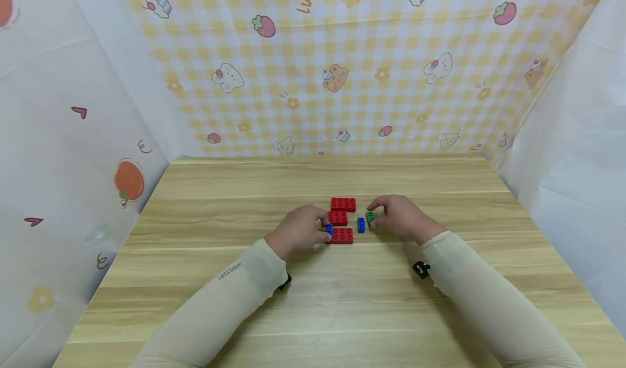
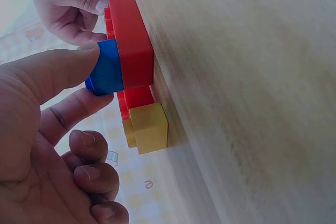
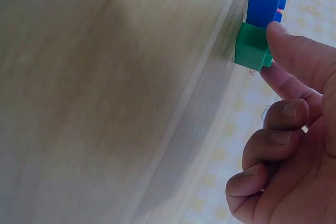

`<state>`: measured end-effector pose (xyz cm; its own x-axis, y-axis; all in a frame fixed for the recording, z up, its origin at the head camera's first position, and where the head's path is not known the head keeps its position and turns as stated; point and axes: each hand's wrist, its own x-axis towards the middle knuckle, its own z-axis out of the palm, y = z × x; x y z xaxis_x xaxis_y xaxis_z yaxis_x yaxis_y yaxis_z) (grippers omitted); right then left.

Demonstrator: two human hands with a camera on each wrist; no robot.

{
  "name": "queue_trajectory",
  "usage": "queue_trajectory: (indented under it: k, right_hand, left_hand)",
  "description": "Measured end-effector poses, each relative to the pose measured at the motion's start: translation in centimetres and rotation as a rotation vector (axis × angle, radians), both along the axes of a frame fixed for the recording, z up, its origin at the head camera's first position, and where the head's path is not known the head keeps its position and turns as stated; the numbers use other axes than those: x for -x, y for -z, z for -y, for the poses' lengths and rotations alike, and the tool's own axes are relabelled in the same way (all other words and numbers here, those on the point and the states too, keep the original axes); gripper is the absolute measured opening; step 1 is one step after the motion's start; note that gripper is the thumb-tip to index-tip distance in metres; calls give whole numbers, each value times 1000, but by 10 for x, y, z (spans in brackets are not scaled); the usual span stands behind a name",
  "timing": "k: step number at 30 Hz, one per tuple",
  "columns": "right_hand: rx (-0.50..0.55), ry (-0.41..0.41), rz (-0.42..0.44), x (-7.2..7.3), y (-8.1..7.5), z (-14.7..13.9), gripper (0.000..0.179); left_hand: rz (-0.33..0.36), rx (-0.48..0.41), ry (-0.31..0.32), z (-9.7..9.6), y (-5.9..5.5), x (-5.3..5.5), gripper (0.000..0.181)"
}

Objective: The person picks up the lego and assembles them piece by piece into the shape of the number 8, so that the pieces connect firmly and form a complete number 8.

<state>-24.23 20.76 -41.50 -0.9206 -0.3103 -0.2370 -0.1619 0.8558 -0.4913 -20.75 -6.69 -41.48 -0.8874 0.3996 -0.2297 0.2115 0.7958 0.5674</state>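
Note:
My left hand (image 1: 305,228) pinches a small blue brick (image 2: 107,69) between thumb and index finger. That brick sits at the left end of the nearest red brick (image 1: 343,236), against its studded side. A yellow brick (image 2: 149,128) stands behind it, beside the middle red brick (image 1: 338,218) and mostly hidden from the head view. On the right, my right hand (image 1: 398,216) has thumb and index finger round the two ends of a small green brick (image 3: 252,45); its other fingers are curled. A second blue brick (image 1: 361,225) stands just left of the green one.
A third red brick (image 1: 343,204) lies behind the others. All the bricks are grouped on a wooden table (image 1: 332,313), between the hands. A yellow-checked cloth (image 1: 313,74) hangs at the back, with white cloths at both sides.

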Motion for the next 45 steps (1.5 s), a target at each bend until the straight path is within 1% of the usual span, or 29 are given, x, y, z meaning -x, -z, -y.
queue_trajectory:
  k: [8,17,23,34,45]
  right_hand:
    - [-9,-9,-6,3,4,-2,35]
    - [-6,-13,-6,6,8,-2,33]
    - [5,-13,-2,4,5,-1,31]
    - [14,11,-10,1,0,-2,31]
    - [27,-7,-20,-1,-5,-2,32]
  left_hand:
    - [4,13,3,-1,0,0,15]
    - [-7,17,11,0,0,1,15]
    - [-18,17,17,-1,1,2,16]
    - [1,6,10,-1,0,1,16]
    - [-7,16,4,-1,2,2,15]
